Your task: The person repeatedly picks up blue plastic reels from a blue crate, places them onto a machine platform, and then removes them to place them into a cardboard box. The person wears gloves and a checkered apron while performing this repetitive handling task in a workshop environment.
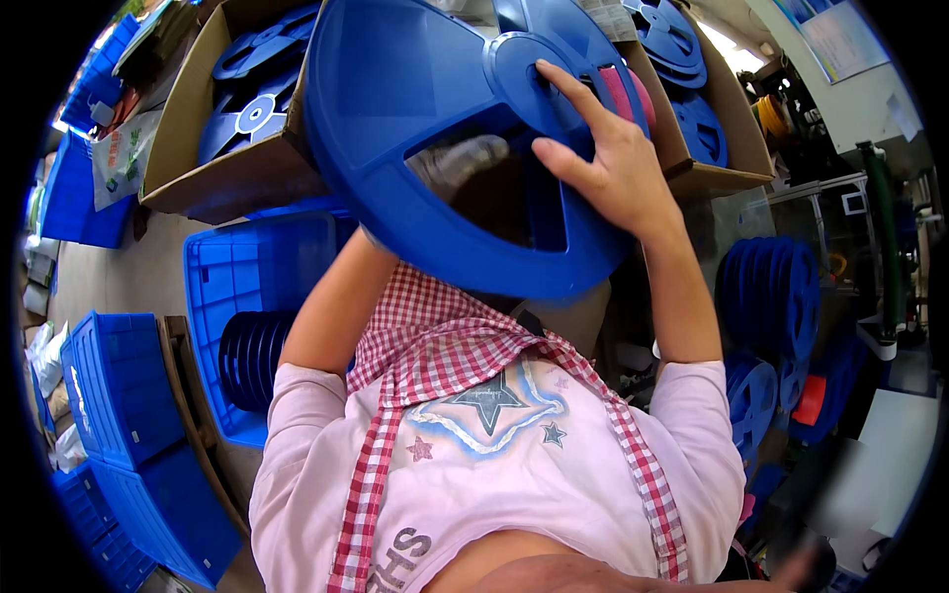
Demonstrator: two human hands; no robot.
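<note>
Blue plastic forms the reel (465,89) held up before the pale shirt (534,469), the right hand (618,168) spread at its hub; the left hand (457,166), blurred behind it, has a grip I cannot tell. Steady support underneath should keep it off the near edges of the cardboard boxes (235,180).

Over on the left, blue plastic bins (119,390) are standing stacked, with a white plastic bag (122,163) hanging farther back. To the right, a yellow coil (771,116) is resting near a pale panel (858,111) bearing a paper sheet (845,44).
</note>
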